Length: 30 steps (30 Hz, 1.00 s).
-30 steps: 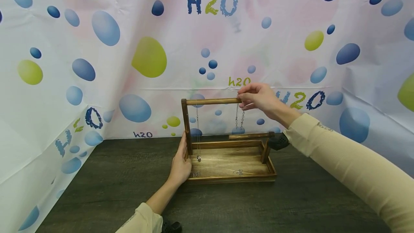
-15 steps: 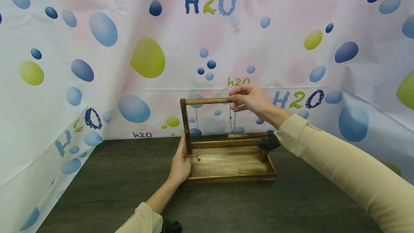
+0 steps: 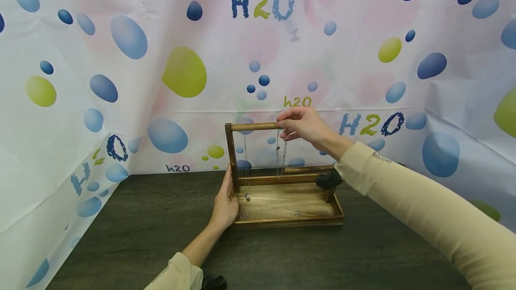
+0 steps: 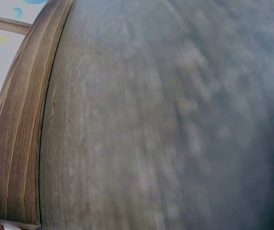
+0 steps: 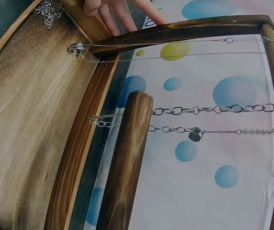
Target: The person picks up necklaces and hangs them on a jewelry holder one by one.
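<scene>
A wooden jewelry stand (image 3: 288,224) has a tray base, a tall left post and a top bar (image 3: 255,126). My left hand (image 3: 225,207) rests against its left side, around the foot of the post. At the bar's right end, my right hand (image 3: 304,125) pinches a silver chain necklace (image 5: 218,109) looped over the bar. Small pearls and a dark charm show on that chain in the right wrist view. A thin necklace (image 3: 246,160) with a ring pendant (image 5: 76,48) hangs near the post. The right fingertips are largely out of the right wrist view.
A lower wooden bar (image 5: 127,163) on a short right post juts leftward behind the tray. Chain jewelry (image 5: 49,13) lies in the tray's front left corner, and a small silver piece (image 3: 297,213) at its front right. The dark tabletop (image 3: 161,218) surrounds the stand.
My right hand has moved left along the top bar, carrying the chain necklace with it. The left hand and the stand keep their place.
</scene>
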Available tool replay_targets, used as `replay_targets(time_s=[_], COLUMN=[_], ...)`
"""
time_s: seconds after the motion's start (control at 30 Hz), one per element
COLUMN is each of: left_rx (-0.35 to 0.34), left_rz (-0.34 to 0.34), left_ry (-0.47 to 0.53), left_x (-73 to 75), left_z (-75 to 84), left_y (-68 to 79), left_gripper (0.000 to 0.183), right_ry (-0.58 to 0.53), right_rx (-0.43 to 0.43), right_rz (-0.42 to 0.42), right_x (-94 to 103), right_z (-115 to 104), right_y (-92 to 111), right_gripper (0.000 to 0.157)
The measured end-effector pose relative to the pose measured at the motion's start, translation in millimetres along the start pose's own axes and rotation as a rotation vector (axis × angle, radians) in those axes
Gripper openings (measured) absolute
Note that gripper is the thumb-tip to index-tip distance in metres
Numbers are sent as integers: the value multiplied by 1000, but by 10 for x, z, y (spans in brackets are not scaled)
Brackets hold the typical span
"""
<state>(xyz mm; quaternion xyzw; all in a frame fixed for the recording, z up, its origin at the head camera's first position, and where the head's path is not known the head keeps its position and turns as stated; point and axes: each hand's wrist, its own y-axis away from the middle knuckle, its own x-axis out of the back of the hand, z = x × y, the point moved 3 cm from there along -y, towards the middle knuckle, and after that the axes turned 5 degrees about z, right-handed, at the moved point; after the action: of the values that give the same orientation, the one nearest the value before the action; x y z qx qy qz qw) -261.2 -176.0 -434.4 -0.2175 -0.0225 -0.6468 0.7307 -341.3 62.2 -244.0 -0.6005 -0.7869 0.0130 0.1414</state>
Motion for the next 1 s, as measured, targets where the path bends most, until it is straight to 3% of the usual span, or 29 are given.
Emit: replay_targets(time_s=[0.57,1.0], left_rx=[-4,6], left_rz=[3,-8], left_ry=[0,9], left_x=[7,19], left_z=[15,-42], left_y=[29,-41], left_gripper=[101,101], right_ry=[-55,-106], right_rx=[12,9], right_rz=[-1,63], right_x=[-199,-369], right_z=[-19,17], right_y=[-10,-46], right_gripper=[22,19])
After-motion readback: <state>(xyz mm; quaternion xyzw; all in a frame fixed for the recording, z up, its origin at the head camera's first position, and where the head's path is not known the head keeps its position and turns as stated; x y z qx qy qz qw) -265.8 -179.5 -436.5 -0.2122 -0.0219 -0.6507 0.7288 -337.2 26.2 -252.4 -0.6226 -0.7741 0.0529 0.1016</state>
